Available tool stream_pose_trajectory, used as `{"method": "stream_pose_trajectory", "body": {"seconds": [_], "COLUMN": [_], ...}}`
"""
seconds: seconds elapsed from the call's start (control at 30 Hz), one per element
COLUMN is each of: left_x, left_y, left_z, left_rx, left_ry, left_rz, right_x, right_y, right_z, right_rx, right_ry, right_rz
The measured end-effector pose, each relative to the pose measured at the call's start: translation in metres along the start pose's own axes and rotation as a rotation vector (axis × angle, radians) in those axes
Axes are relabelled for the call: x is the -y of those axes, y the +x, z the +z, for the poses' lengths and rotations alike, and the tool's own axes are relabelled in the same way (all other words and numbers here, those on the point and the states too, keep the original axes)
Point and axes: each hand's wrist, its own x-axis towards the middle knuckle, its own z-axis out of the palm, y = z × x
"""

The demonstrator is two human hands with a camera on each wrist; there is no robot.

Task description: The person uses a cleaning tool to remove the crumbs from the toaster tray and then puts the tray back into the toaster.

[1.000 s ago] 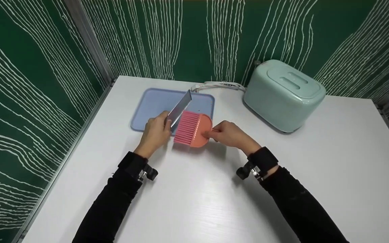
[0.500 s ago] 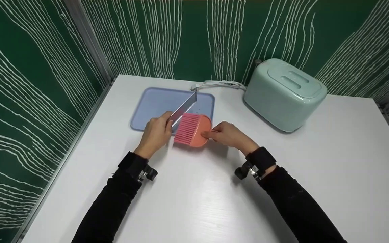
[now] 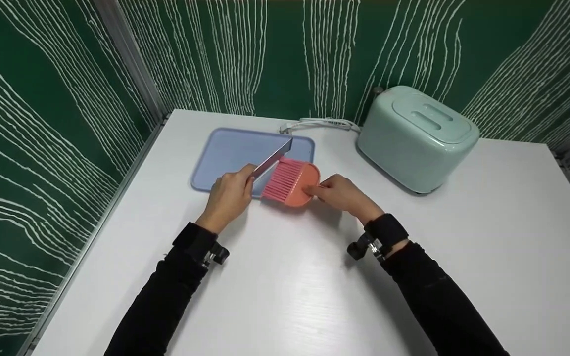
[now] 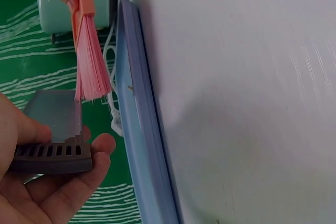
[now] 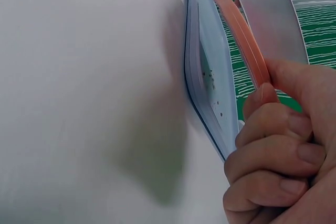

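Note:
My left hand [image 3: 230, 195] grips a toaster crumb tray [image 3: 273, 159], a thin metal sheet with a dark slotted end [image 4: 55, 158], holding it tilted over a blue tray [image 3: 230, 148]. In my right hand [image 3: 343, 194] is a small brush [image 3: 301, 185] with an orange body and pink bristles [image 4: 92, 66], pinched between thumb and fingers. The bristles point left and overlap the crumb tray's lower edge in the head view. Dark crumbs [image 5: 212, 83] lie on the blue tray below, as the right wrist view shows.
A mint-green toaster [image 3: 416, 141] stands at the back right of the white table [image 3: 285, 287]. Its white cord and plug [image 3: 314, 123] lie behind the blue tray. Green walls with white lines [image 3: 285, 59] border the table at the back and left.
My left hand has turned the crumb tray so its far end moved right and slightly nearer. The brush dipped slightly, then moved up and right.

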Motion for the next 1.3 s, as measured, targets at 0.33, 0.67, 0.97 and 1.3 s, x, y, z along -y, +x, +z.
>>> {"method": "stream_pose_trajectory", "body": {"seconds": [0.33,0.67,0.97,1.3], "left_x": [-0.001,0.002,0.005,0.005], "left_y": [-0.002,-0.001,-0.001,-0.001], "left_z": [-0.001,0.001,0.002,0.002], "left_rx": [0.014,-0.009,-0.026,-0.008], "left_ry": [0.048,0.08,0.083,0.083], "left_rz": [0.029,0.036,0.017,0.043], "right_x": [-0.005,-0.01,-0.001,0.001], "right_y": [0.002,0.003,0.0,0.001], "right_z": [-0.002,-0.002,0.0,0.001], "right_rx": [-0.03,-0.033,-0.042,-0.059], "right_ry": [0.018,0.021,-0.015,-0.004], "right_rz": [0.017,0.022,0.009,-0.001]}}
